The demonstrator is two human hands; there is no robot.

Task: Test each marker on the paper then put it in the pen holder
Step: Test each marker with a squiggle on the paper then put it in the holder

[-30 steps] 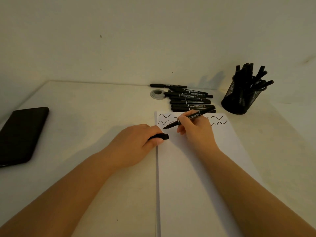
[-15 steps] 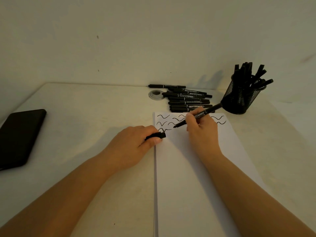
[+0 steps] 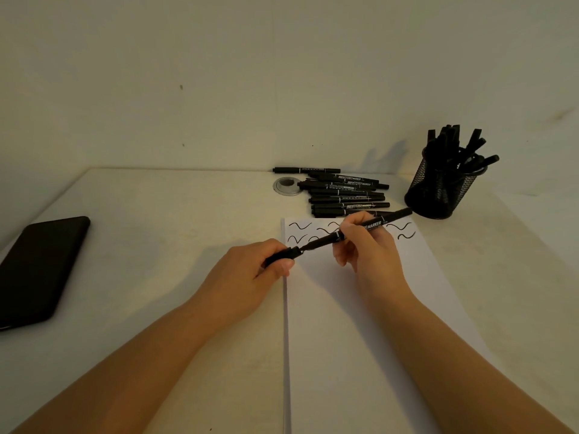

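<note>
My right hand [image 3: 369,252] fingers pinch the marker [image 3: 360,230], its tip at the cap [image 3: 283,254] gripped in my left hand [image 3: 250,274] fingers, above the paper [image 3: 360,339].

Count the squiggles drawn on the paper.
7 visible on the paper: two at its top left, three partly behind the marker, two at top right. The right hand may hide more.

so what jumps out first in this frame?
At centre, the right hand holds a black marker with its tip at the black cap gripped by the left hand, over the squiggle-marked white paper. Behind: a row of loose black markers and the black mesh pen holder.
</note>
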